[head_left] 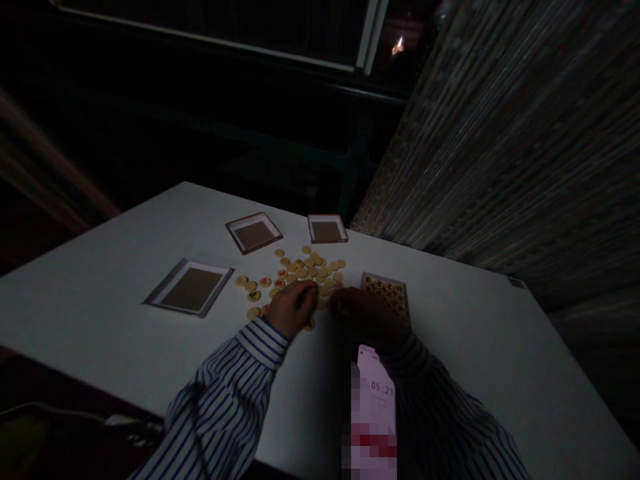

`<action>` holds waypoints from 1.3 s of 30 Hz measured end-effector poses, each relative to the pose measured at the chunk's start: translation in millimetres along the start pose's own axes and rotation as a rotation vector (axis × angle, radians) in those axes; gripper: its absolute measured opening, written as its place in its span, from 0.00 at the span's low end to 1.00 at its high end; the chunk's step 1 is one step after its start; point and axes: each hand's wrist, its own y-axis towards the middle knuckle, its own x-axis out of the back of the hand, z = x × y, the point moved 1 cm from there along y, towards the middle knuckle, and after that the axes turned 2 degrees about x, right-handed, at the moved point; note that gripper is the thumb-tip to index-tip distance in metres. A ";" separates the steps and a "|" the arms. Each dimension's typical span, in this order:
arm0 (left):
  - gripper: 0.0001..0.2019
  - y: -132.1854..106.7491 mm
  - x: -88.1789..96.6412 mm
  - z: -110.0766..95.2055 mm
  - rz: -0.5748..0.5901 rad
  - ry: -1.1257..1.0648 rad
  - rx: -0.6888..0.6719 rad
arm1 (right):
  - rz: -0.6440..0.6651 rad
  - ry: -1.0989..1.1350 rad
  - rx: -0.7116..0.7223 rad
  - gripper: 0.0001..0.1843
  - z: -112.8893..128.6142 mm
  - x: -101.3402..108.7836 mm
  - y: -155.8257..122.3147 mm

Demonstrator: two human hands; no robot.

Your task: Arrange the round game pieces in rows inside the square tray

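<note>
Several round tan game pieces [307,270] with red or dark marks lie scattered mid-table. My left hand [293,308] rests on the near edge of the pile, fingers curled over pieces; what it grips is hidden. My right hand [367,312] is in deep shadow just right of it, fingers bent toward the pieces, next to a small box [387,293] packed with pieces. Both arms wear striped sleeves.
The white table [125,293] holds three shallow trays: a large one [190,288] at left, two smaller ones [254,233] [327,229] behind the pile. A phone [376,400] showing a timer stands near my right wrist. A woven wall [500,133] rises at right.
</note>
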 end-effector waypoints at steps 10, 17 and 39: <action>0.11 -1.7 1.6 -6.7 0.072 -0.047 -0.124 | -0.258 0.372 -0.001 0.06 -9.3 2.8 0.2; 0.13 -2.0 2.7 -11.2 0.064 -0.017 -0.255 | -0.271 0.557 0.012 0.08 -7.9 5.0 1.8; 0.11 -1.6 4.9 -18.4 0.051 -0.047 -0.270 | -0.224 0.750 0.026 0.13 -13.6 3.1 1.3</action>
